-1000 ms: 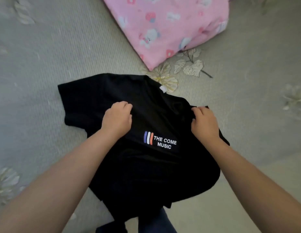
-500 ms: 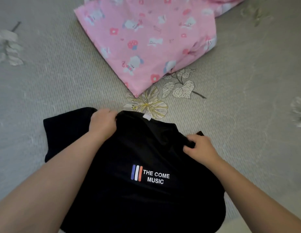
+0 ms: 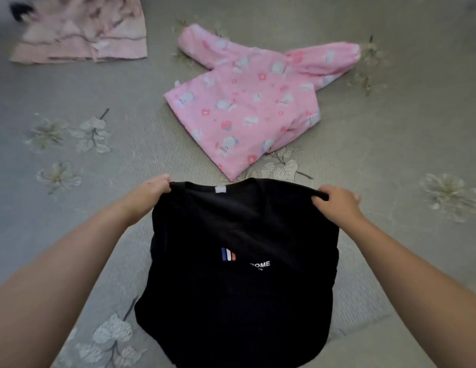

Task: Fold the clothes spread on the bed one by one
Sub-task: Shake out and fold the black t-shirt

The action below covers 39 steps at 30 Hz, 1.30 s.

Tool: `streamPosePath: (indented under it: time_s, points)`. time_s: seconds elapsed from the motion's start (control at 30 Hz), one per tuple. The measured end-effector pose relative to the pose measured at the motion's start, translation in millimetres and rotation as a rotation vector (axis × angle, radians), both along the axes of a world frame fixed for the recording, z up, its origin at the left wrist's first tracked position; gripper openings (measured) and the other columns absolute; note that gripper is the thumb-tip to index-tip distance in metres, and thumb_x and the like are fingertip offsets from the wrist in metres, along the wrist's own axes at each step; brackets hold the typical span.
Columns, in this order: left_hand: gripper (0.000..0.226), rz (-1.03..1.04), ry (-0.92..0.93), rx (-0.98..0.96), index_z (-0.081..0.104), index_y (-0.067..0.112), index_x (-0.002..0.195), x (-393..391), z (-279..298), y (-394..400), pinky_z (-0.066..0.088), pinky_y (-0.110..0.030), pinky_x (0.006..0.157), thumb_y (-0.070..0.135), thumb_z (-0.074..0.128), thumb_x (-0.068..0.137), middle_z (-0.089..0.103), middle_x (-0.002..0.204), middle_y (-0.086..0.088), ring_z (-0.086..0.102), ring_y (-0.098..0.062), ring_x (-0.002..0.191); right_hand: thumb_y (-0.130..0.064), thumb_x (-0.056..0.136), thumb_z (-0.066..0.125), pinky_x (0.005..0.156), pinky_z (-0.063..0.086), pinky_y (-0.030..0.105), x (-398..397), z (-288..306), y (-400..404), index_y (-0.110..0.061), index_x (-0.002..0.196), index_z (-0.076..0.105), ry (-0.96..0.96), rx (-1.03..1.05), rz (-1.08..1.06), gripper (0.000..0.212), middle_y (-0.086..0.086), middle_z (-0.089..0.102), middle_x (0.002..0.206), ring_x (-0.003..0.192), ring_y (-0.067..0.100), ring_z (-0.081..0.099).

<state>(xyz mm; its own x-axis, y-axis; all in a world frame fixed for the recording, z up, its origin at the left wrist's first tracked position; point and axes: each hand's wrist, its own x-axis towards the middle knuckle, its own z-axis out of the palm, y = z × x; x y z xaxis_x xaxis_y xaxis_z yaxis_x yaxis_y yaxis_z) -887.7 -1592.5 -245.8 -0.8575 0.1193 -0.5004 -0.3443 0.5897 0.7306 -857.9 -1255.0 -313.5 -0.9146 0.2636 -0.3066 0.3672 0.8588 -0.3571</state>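
Grey floral bedspread (image 3: 391, 144) — clothes spread

You're now gripping the black tee (image 3: 239, 274) at both shoulder corners, left hand (image 3: 147, 196) and right hand (image 3: 337, 205) spread wide vs. resting on the chest a sec ago. Tee's lifting and creasing, so the logo text is partly hiding. View's tilting up: whole pink jacket (image 3: 247, 107) and a folded pale pink garment (image 3: 80, 30) are showing.
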Motion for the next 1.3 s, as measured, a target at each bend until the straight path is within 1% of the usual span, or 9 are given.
streamPosePath:
  time_s: [0.2, 0.33, 0.4, 0.5, 0.6, 0.77, 0.93, 1.03, 1.3]
  points:
    - [0.018, 0.14, 0.539, -0.183, 0.051, 0.008, 0.076, 56.4, 65.2, -16.3, 0.026, -0.028, 0.055, -0.001, 0.045, 0.09, 0.047, 0.067, -0.001, 0.043, -0.011, 0.062, -0.022, 0.09, 0.05, 0.069, 0.02, 0.031, 31.4, 90.0, -36.6, -0.01, 0.086, 0.067, 0.326, 0.104, 0.074, 0.022, 0.012, 0.064, 0.076, 0.086, 0.032, 0.059]
    - [0.016, 0.3, 0.836, -0.113, 0.066, 0.0, 0.094, 134.1, 124.3, -36.2, 0.035, 0.001, 0.057, -0.005, 0.053, 0.086, 0.057, 0.076, 0.0, 0.053, 0.01, 0.062, -0.018, 0.089, 0.051, 0.062, 0.027, 0.033, 85.3, 152.1, -62.9, -0.003, 0.092, 0.068, 0.592, 0.157, 0.085, 0.023, 0.023, 0.066, 0.087, 0.082, 0.04, 0.059]
    - [0.016, 0.337, 0.93, -0.143, 0.067, -0.003, 0.095, 179.9, 149.3, -47.1, 0.034, 0.002, 0.061, -0.005, 0.054, 0.085, 0.058, 0.075, 0.003, 0.052, 0.0, 0.068, -0.022, 0.09, 0.049, 0.064, 0.03, 0.034, 117.8, 180.7, -76.0, -0.004, 0.094, 0.068, 0.645, 0.189, 0.127, 0.025, 0.021, 0.065, 0.091, 0.083, 0.039, 0.059]
    - [0.018, 0.39, 1.022, -0.222, 0.066, -0.003, 0.1, 244.4, 181.2, -66.3, 0.034, -0.016, 0.068, -0.001, 0.054, 0.087, 0.063, 0.089, -0.018, 0.055, -0.025, 0.084, -0.023, 0.092, 0.048, 0.07, 0.033, 0.035, 166.3, 223.5, -95.4, -0.005, 0.093, 0.068, 0.712, 0.207, 0.176, 0.026, 0.02, 0.064, 0.093, 0.085, 0.037, 0.058]
    - [0.021, 0.438, 1.078, -0.339, 0.064, -0.003, 0.105, 293.9, 213.3, -83.1, 0.029, -0.025, 0.067, 0.004, 0.05, 0.09, 0.057, 0.091, -0.028, 0.053, -0.037, 0.088, -0.02, 0.091, 0.051, 0.076, 0.032, 0.036, 210.6, 268.8, -114.6, -0.005, 0.097, 0.069, 0.85, 0.176, 0.194, 0.025, 0.02, 0.066, 0.097, 0.09, 0.037, 0.059]
    - [0.024, 0.579, 1.195, -0.439, 0.06, -0.002, 0.107, 346.2, 278.8, -98.2, 0.033, -0.035, 0.07, 0.008, 0.044, 0.092, 0.053, 0.095, -0.028, 0.05, -0.038, 0.091, -0.023, 0.096, 0.042, 0.078, 0.023, 0.036, 257.1, 345.2, -133.1, -0.005, 0.102, 0.064, 0.959, 0.205, 0.225, 0.029, 0.017, 0.065, 0.101, 0.094, 0.033, 0.058]
    - [0.021, 0.708, 1.309, -0.573, 0.062, -0.003, 0.101, 376.6, 320.1, -133.5, 0.028, -0.032, 0.065, 0.008, 0.047, 0.091, 0.053, 0.093, -0.028, 0.05, -0.039, 0.088, -0.026, 0.097, 0.04, 0.08, 0.032, 0.04, 263.9, 394.1, -142.4, -0.001, 0.104, 0.063, 1.001, 0.262, 0.168, 0.035, 0.024, 0.064, 0.104, 0.097, 0.038, 0.058]
    - [0.017, 0.712, 1.294, -0.646, 0.063, -0.003, 0.094, 385.5, 318.0, -163.4, 0.03, -0.034, 0.064, 0.006, 0.051, 0.088, 0.053, 0.087, -0.025, 0.051, -0.038, 0.084, -0.024, 0.095, 0.046, 0.076, 0.035, 0.041, 252.9, 397.9, -153.3, 0.002, 0.099, 0.065, 1.008, 0.215, 0.286, 0.033, 0.028, 0.065, 0.096, 0.091, 0.041, 0.059]
    - [0.016, 0.423, 0.951, -0.696, 0.065, 0.0, 0.097, 331.8, 239.9, -224.6, 0.038, -0.035, 0.074, 0.007, 0.054, 0.087, 0.06, 0.095, -0.02, 0.055, -0.036, 0.092, -0.018, 0.087, 0.06, 0.07, 0.034, 0.03, 167.4, 299.7, -177.5, -0.001, 0.092, 0.07, 0.524, -0.028, 0.518, 0.021, 0.02, 0.069, 0.096, 0.094, 0.032, 0.06]
